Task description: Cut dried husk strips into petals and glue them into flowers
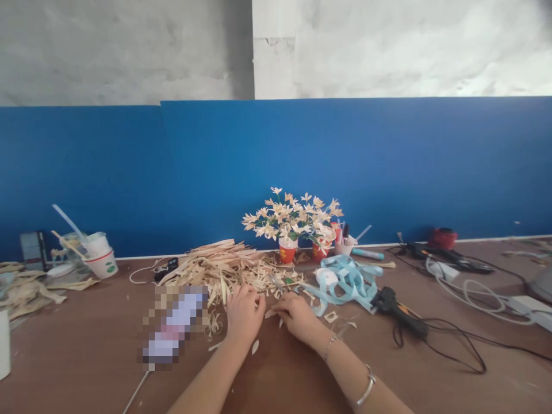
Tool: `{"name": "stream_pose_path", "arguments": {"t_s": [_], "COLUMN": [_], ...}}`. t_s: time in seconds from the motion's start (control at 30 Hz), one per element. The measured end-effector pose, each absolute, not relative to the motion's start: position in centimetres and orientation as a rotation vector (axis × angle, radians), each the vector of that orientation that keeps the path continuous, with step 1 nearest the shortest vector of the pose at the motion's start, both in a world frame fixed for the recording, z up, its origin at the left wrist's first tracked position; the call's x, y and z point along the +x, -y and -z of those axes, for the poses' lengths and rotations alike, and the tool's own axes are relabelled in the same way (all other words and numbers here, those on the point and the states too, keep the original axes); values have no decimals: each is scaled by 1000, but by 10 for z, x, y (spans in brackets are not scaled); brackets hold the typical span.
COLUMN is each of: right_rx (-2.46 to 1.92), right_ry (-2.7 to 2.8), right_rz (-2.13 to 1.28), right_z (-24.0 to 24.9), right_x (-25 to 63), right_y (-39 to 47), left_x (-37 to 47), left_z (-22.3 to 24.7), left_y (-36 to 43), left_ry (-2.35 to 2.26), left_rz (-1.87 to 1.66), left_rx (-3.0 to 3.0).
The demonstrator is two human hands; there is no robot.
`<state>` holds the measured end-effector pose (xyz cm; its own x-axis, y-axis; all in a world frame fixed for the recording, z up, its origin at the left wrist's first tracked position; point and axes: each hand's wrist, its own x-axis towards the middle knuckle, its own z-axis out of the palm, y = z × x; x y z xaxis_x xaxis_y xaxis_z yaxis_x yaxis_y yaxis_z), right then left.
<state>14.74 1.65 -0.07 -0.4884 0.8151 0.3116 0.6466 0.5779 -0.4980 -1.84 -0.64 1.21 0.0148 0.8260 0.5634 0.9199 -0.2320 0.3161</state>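
My left hand (pixel 245 310) is at the front edge of a heap of dry, pale husk strips (pixel 215 264). Its fingers are curled and closed, and whatever they may hold is hidden. Just to the right, my right hand (pixel 298 316) is closed in a pinch on a small pale husk piece (pixel 271 313). A gap of bare tabletop separates the two hands. Behind them, pale star-shaped flowers on green stems (pixel 288 215) stand in a red cup (pixel 287 252), with a second red cup (pixel 319 250) beside it. Loose husk scraps (pixel 255 347) lie near my wrists.
A phone-like blurred object (pixel 176 328) with a cable lies left. Light-blue ribbon (pixel 349 282) and a black glue gun (pixel 399 313) with trailing cord lie right. A white cup (pixel 101 259) with sticks stands far left. Power strips and cables cover the right side; a blue panel (pixel 207 172) rises behind.
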Motion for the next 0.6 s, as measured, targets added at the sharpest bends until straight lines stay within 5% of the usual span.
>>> {"name": "stream_pose_path", "arguments": {"t_s": [0.6], "right_rx": [-1200], "right_ry": [2291], "right_rz": [-466], "right_z": [-10], "right_x": [153], "right_y": [-12], "left_x": [-12], "left_z": [-9], "left_y": [10], "left_ry": [1575], "left_rz": [1147], "left_rx": [-2664]}}
